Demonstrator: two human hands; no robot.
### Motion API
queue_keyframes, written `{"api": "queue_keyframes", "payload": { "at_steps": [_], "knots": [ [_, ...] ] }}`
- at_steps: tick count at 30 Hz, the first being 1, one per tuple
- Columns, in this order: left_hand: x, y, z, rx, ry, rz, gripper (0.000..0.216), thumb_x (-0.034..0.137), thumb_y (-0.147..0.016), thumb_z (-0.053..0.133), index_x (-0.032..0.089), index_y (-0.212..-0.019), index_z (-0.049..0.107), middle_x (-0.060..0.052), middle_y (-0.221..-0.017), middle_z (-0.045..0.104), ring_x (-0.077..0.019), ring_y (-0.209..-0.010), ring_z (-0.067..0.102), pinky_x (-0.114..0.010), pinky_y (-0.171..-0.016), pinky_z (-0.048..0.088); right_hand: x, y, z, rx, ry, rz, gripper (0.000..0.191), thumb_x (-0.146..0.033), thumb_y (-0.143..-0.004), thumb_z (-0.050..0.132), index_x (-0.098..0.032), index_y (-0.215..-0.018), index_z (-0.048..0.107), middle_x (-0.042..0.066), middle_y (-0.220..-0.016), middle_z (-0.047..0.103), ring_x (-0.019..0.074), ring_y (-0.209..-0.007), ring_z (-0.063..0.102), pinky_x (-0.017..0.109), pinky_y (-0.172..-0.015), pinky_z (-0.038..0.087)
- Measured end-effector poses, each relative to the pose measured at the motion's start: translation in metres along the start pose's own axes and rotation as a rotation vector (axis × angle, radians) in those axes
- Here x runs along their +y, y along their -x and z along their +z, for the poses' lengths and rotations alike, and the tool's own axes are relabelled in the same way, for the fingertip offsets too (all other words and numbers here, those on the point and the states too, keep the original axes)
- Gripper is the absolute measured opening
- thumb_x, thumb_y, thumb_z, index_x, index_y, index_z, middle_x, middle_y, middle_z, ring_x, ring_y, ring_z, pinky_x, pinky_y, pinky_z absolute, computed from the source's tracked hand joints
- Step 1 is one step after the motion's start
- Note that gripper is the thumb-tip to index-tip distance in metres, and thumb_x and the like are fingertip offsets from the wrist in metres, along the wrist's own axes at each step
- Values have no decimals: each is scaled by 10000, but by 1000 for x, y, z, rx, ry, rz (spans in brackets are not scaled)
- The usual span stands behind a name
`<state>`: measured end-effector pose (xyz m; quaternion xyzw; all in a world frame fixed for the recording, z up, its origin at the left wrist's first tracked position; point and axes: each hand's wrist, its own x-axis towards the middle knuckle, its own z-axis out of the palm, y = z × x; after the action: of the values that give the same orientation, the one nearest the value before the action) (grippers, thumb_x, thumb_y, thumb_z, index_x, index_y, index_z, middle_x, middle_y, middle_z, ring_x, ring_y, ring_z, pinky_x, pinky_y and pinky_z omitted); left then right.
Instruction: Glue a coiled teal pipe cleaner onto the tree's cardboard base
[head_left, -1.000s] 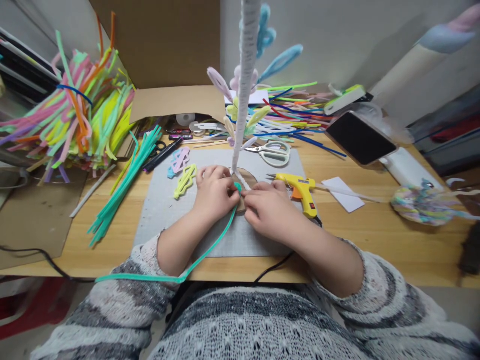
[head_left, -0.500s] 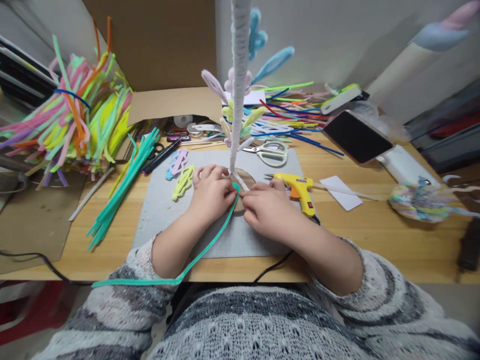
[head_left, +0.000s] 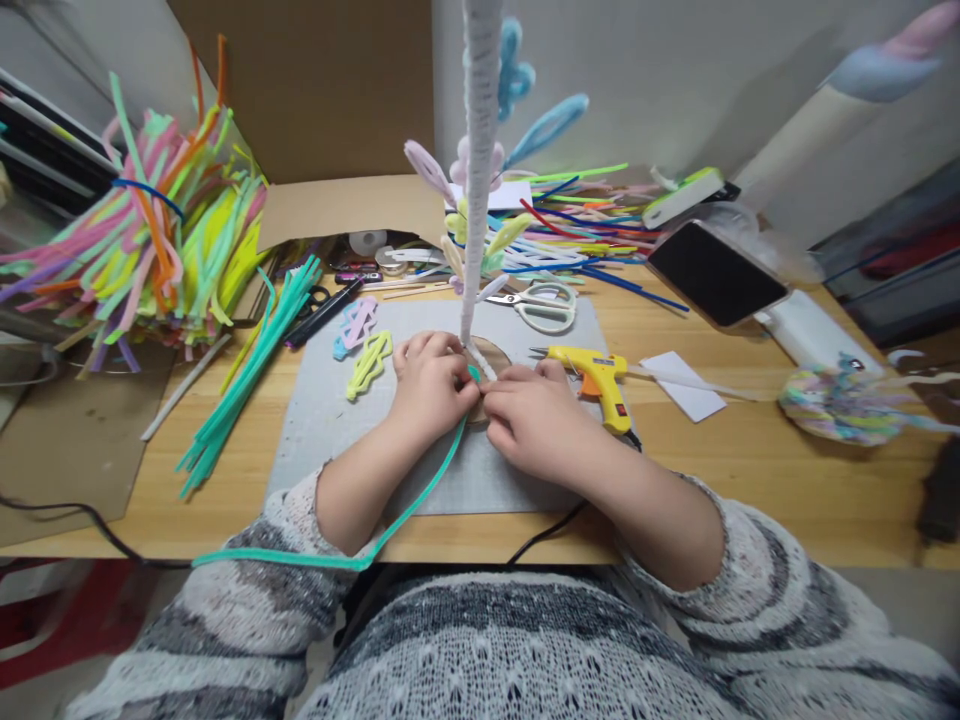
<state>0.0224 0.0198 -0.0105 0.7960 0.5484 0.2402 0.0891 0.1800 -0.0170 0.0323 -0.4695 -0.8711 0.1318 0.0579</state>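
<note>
Left hand (head_left: pixel 433 388): fingers clamped on teal stem (head_left: pixel 420 478) at disc (head_left: pixel 491 355).
Right hand (head_left: pixel 534 418): fingers curled together, pinching same stem.
Post (head_left: pixel 475 190): upright on disc.

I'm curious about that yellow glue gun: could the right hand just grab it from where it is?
Probably yes. The glue gun lies on the table right beside the right hand, with nothing between them, though that hand is busy pinching the teal pipe cleaner.

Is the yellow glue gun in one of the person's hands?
No, the glue gun lies on the table beside the right hand.
</note>
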Motion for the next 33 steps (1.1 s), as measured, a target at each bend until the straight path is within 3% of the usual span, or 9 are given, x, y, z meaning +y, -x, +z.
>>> {"api": "queue_keyframes", "payload": {
  "at_steps": [5,9,15,19,25,29,33],
  "knots": [
    [-1,0,0,-11,27,-27,123,253,-721,655,216,-606,632,-25,-1061,637,-254,-1108,484,-490,-965,284,0,0,0,-7,2,-1,164,-161,-802,480,-187,-736,628,24,-912,726,231,-1024,560,407,-802,253],
    [-3,0,-5,-47,16,5,127,256,-755,631,214,-636,642,-31,-1117,622,-257,-1144,471,-505,-991,275,-2,1,3,-6,90,-42,210,-170,-812,469,-153,-878,667,76,-1055,711,256,-1082,546,444,-856,258],
    [-7,1,-14,-129,-23,86,129,249,-795,575,231,-736,688,-49,-1246,577,-273,-1243,420,-578,-1086,166,-5,2,4,-30,144,-76,267,-182,-817,465,-123,-984,665,119,-1181,665,271,-1120,527,464,-908,258],
    [-8,3,-21,-179,-41,108,192,159,-761,536,244,-808,702,-50,-1285,558,-267,-1300,378,-587,-1109,131,-5,1,1,-45,59,-30,192,-165,-799,475,-158,-851,660,92,-1096,690,263,-1076,540,431,-884,272],
    [-11,4,-31,-277,-15,197,191,197,-764,556,256,-873,701,-33,-1339,523,-297,-1364,299,-619,-1114,108,-1,-3,0,-34,-188,57,174,-135,-813,466,-188,-698,585,31,-778,660,203,-912,555,345,-819,310],
    [-13,2,-20,-189,2,139,168,234,-819,546,268,-813,710,-15,-1246,596,-273,-1315,367,-597,-1118,105,1,-3,1,-44,-229,81,174,-136,-817,455,-192,-702,573,29,-772,641,198,-885,548,330,-804,313],
    [-15,1,-12,-116,-13,113,109,277,-790,616,271,-756,720,-16,-1182,622,-265,-1253,423,-569,-1119,124,0,-2,1,-13,-119,94,157,-162,-797,465,-191,-681,567,36,-759,639,211,-881,548,355,-800,280]
  ]
}}
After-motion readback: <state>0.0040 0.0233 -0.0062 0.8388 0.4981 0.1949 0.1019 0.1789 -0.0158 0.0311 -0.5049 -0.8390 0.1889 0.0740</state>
